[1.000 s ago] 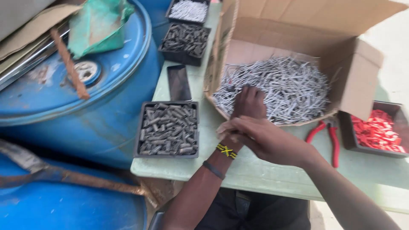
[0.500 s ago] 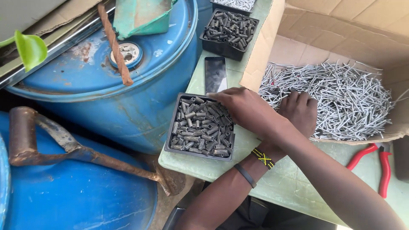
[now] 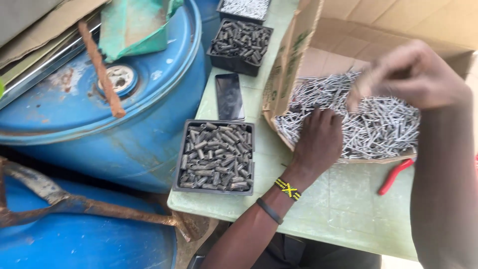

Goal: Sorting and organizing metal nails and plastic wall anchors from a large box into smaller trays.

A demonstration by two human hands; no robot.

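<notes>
Lifted from the tray, my right hand (image 3: 408, 74) now pinches above the nails (image 3: 378, 124); my left hand (image 3: 318, 142) lies spread on them, centre-right.

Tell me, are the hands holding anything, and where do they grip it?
The left hand lies on the silvery metal nails in the brown cardboard box; no grip shows. The raised right hand is blurred, so any hold cannot be told.

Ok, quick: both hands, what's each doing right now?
Left hand: open, resting on the nails in the box.
Right hand: raised, blurred; grip cannot be told.
</notes>
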